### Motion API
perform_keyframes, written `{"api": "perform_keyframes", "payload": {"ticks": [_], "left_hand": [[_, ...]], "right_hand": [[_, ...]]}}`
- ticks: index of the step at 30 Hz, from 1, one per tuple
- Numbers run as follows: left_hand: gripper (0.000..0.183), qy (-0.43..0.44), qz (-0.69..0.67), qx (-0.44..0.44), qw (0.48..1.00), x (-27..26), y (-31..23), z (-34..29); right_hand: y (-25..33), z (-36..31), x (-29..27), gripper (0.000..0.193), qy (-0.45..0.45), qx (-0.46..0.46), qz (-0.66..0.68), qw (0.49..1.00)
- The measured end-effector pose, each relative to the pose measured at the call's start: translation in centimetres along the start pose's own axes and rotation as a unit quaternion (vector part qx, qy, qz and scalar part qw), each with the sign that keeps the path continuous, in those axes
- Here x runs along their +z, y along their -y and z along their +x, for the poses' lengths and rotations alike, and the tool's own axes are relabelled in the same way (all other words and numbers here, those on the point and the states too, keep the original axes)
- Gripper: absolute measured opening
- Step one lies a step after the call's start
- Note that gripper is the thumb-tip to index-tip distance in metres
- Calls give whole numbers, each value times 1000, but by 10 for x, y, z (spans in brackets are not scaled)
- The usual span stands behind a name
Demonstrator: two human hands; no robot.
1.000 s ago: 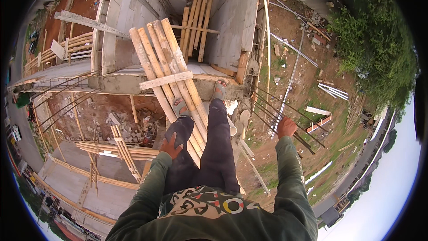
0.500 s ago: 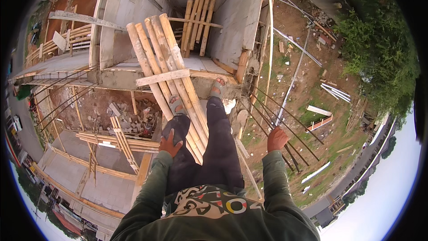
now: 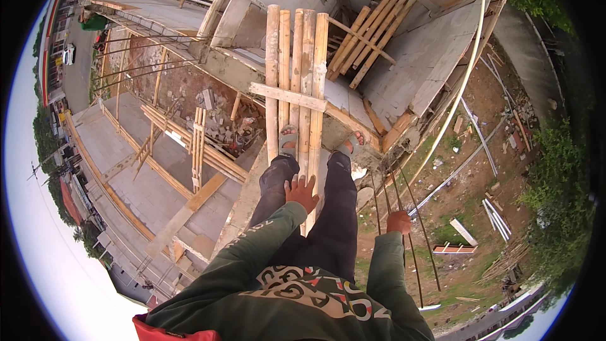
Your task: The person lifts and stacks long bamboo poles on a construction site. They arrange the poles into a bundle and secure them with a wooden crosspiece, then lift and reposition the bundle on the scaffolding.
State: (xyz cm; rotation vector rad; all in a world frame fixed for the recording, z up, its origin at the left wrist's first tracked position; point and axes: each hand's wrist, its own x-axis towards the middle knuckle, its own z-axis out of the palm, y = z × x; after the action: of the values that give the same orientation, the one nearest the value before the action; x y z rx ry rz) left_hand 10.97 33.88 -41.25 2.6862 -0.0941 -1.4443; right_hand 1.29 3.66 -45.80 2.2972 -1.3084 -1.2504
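My left hand (image 3: 302,193) hovers or rests by my left thigh, in front of the bamboo poles (image 3: 319,47); its fingers are spread and it holds nothing. Out to the right, my right hand (image 3: 398,221) is closed round a thin steel rebar (image 3: 414,271), one of several rising beside the wall corner. A short wooden board (image 3: 288,96) crosses the bamboo poles. My left sandalled foot (image 3: 288,136) stands on the poles, and my right foot (image 3: 353,142) is on the concrete ledge beside them.
High block walls (image 3: 404,57) surround a deep shaft with more bamboo poles (image 3: 372,35) leaning inside. Far below on the right lies littered ground (image 3: 451,151); a pale hose or pole (image 3: 470,69) runs down that side. Lower left are a slab (image 3: 113,142) and bamboo scaffolding (image 3: 196,145).
My view has turned, so the scene appears rotated. My left hand has moved from my left knee inward, toward the bamboo poles. My right hand keeps its grip on the rebar.
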Motion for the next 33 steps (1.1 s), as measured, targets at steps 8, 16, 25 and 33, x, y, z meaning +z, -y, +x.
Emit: {"api": "perform_keyframes", "payload": {"ticks": [8,16,25,33], "left_hand": [[61,-7,-83,137,987,34,-103,-3],[60,15,-90,28,995,22,-77,3],[56,23,-62,-21,998,18,-39,19],[55,1,-72,-13,997,8,-33,32]], "right_hand": [[-21,32,28,23,32,-147,-60,987],[-32,43,25,20,70,-284,-113,949],[-35,38,17,21,95,-288,-51,951],[-43,52,11,18,114,-318,-29,941]]}}
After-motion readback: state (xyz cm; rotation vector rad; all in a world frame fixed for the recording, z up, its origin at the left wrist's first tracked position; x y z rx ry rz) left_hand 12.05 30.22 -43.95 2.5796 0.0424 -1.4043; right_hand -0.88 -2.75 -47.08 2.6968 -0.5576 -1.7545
